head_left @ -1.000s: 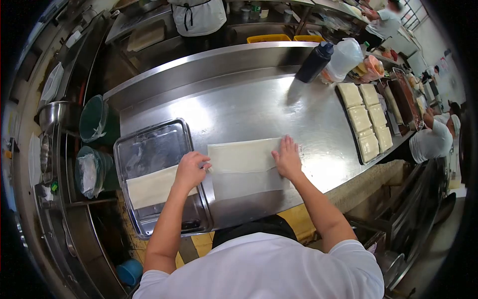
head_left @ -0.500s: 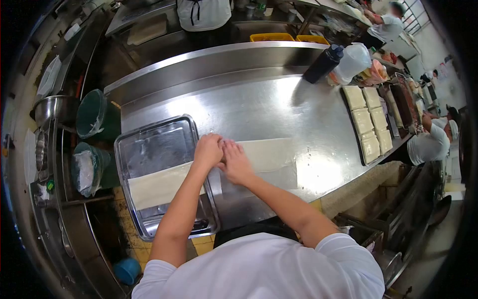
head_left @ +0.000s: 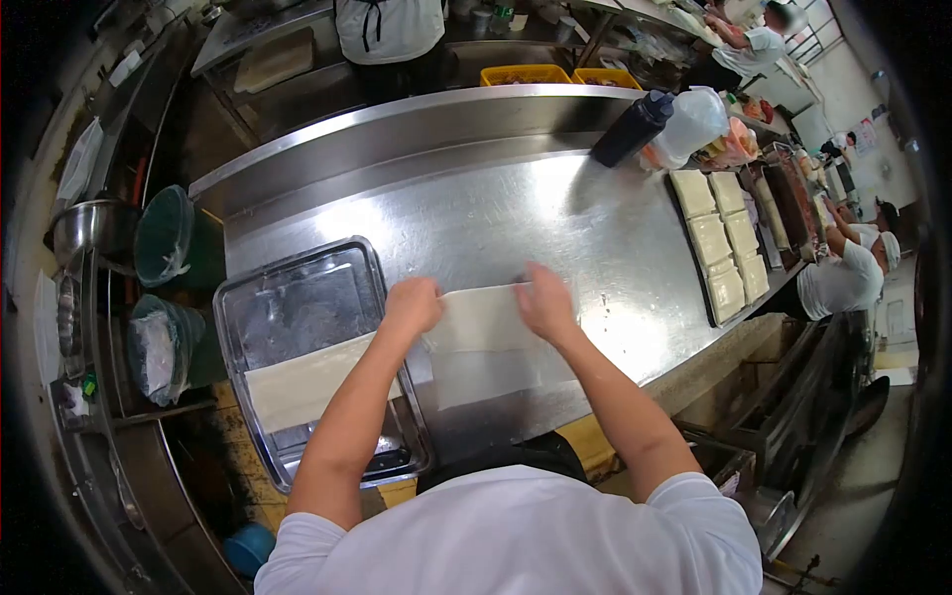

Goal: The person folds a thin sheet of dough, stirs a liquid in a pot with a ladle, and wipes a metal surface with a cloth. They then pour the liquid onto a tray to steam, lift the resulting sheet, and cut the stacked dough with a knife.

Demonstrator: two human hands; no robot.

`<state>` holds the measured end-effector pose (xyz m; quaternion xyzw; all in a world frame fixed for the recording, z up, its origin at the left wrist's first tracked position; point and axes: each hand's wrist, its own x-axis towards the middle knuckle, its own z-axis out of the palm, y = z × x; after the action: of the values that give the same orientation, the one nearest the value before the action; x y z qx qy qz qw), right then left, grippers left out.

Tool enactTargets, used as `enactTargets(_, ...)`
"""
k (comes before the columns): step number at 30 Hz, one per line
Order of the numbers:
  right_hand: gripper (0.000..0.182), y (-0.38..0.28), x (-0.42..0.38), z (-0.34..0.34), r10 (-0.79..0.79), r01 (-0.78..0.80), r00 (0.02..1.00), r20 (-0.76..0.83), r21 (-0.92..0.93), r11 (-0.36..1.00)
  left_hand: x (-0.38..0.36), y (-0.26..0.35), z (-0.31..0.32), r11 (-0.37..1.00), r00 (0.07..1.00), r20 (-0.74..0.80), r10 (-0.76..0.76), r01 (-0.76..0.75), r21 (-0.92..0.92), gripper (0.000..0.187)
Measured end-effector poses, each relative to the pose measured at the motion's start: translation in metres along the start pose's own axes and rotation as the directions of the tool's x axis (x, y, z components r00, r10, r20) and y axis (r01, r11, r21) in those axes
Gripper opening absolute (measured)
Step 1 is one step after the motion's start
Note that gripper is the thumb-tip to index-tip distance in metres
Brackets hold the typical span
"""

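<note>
A short, pale dough sheet (head_left: 478, 319) stretches between my two hands over the steel table. My left hand (head_left: 413, 305) is closed at the sheet's left end, fingers curled around its upper corner. At the right end, my right hand (head_left: 547, 303) grips the sheet's edge with the thumb side; its fingers are slightly blurred. To the left of my left hand, a longer dough strip (head_left: 307, 385) lies across a shiny metal tray (head_left: 297, 260), and my left forearm passes over its right end. A thin, whitish film (head_left: 496, 379) shows on the steel below the sheet.
A dark tray of pale square dough pieces (head_left: 709, 240) sits at the right end of the table. Near the raised back edge stand a dark bottle (head_left: 633, 129) and a translucent container (head_left: 691, 127). Green bins (head_left: 164, 233) flank the left side. Other people work in the background.
My hands, together over the dough before, have moved apart: the right one to the right, the left one slightly down. The sheet now spans between them and looks shorter on the right.
</note>
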<state>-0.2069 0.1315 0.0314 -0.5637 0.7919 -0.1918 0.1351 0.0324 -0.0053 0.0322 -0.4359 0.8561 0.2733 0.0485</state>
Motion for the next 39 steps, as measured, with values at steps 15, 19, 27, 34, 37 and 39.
enactTargets(15,0.040,0.012,0.073,-0.053,0.165,0.276,0.613,0.772,-0.406,0.871,0.010,-0.021,-0.001,0.885,0.983,0.186,-0.008,0.093,-0.455,0.029)
enactTargets(19,0.025,0.059,0.056,-0.059,0.019,0.330,0.752,0.659,-0.401,0.854,0.005,-0.006,-0.009,0.897,0.973,0.219,-0.077,0.164,-0.410,0.030)
enactTargets(27,0.019,0.061,0.020,-0.083,0.064,0.106,0.898,0.436,-0.355,0.929,-0.023,0.009,-0.022,0.950,0.995,0.054,-0.080,0.092,-0.297,0.030)
enactTargets(34,0.014,0.061,-0.026,-0.119,-0.008,0.068,0.960,0.278,-0.205,0.977,-0.072,0.019,-0.029,0.912,0.994,-0.093,-0.053,0.010,-0.411,0.025)
enactTargets(37,0.014,0.060,-0.051,-0.130,-0.028,0.069,0.972,0.232,-0.174,0.982,-0.101,0.027,-0.032,0.923,0.991,-0.100,-0.094,0.049,-0.381,0.027)
enactTargets(39,0.014,0.060,-0.068,-0.134,-0.054,0.086,0.979,0.197,-0.157,0.984,-0.123,0.037,-0.036,0.945,0.988,-0.121,-0.092,0.048,-0.324,0.026)
